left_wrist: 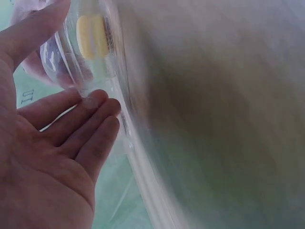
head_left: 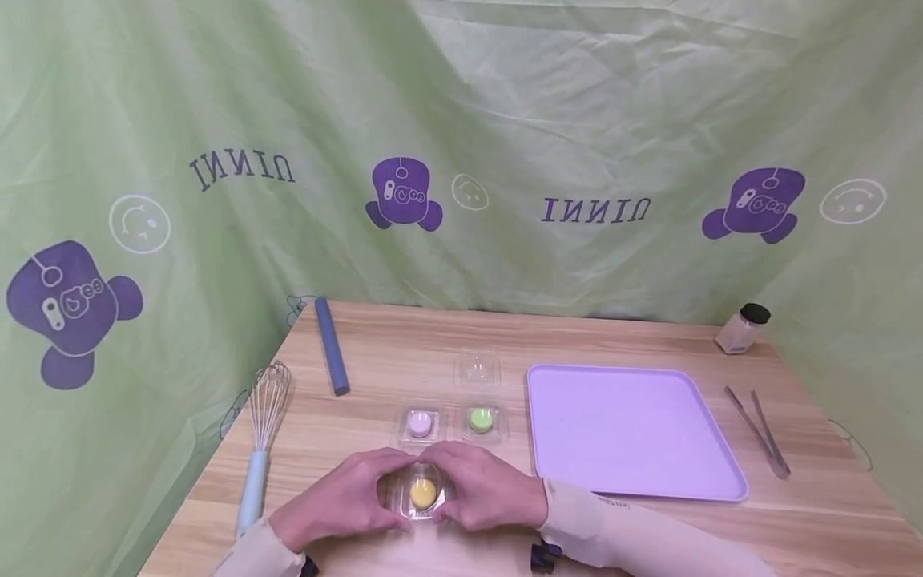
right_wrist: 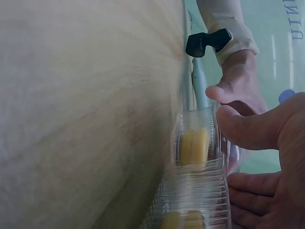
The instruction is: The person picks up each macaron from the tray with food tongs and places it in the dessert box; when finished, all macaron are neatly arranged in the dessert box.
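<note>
A yellow macaron (head_left: 423,494) sits inside a clear plastic box (head_left: 402,490) near the table's front edge. From the left side, my left hand (head_left: 353,494) holds the box, thumb toward the near edge and fingers at the far side. My right hand (head_left: 485,487) grips the opposite side in the same way. In the left wrist view, the left fingertips (left_wrist: 99,98) touch the box's clear wall beside the macaron. The right thumb (right_wrist: 248,128) lies along the lid side in the right wrist view. Just beyond the hands are clear boxes with a pink macaron (head_left: 420,424) and a green macaron (head_left: 481,419).
Farther back lies another clear plastic box (head_left: 477,369). On the left are a whisk (head_left: 254,473) and a blue rolling pin (head_left: 332,344). A purple tray (head_left: 627,433), metal tongs (head_left: 760,437) and a black-lidded jar (head_left: 743,328) occupy the right side.
</note>
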`<move>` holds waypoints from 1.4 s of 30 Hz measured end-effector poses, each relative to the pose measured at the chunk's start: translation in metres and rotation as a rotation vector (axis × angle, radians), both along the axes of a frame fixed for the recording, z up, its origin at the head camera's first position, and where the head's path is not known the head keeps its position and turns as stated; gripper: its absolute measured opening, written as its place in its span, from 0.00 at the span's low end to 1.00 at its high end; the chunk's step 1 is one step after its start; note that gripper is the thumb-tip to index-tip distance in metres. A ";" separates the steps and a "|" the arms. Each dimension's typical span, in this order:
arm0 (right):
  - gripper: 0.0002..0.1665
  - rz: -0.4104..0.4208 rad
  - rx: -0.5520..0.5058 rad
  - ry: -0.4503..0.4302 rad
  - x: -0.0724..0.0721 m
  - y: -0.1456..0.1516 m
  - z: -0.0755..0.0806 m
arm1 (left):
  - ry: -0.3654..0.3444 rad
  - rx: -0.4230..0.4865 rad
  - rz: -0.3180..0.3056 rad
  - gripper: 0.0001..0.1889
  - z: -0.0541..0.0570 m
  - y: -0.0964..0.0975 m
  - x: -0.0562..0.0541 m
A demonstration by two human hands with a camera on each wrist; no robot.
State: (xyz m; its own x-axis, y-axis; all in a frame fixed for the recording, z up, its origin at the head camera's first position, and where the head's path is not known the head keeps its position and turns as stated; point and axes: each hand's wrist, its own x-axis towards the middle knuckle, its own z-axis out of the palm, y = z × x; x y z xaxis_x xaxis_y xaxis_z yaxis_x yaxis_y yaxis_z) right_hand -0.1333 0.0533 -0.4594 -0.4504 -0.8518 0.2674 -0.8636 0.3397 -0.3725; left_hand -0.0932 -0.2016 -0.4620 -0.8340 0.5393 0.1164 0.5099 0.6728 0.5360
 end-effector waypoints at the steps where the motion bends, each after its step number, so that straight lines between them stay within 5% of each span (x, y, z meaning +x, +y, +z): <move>1: 0.44 -0.001 0.001 0.006 0.000 0.001 0.001 | 0.001 -0.004 0.000 0.43 0.000 0.001 0.000; 15: 0.42 -0.023 0.098 0.022 0.003 0.008 0.005 | 0.043 -0.068 -0.013 0.41 0.004 0.019 0.004; 30: 0.45 -0.020 0.037 0.090 0.001 -0.001 -0.005 | 0.043 -0.056 -0.002 0.42 -0.002 0.012 -0.002; 42: 0.49 -0.028 0.002 0.127 0.000 0.000 -0.006 | 0.016 -0.133 0.018 0.44 0.005 0.010 -0.001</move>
State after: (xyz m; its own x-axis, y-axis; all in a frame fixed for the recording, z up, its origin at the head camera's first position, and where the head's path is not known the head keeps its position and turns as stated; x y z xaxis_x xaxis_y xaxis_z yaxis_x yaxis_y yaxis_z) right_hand -0.1331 0.0538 -0.4656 -0.4365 -0.8399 0.3225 -0.8940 0.3648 -0.2601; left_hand -0.0941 -0.1917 -0.4573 -0.8426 0.5354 0.0582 0.5045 0.7469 0.4332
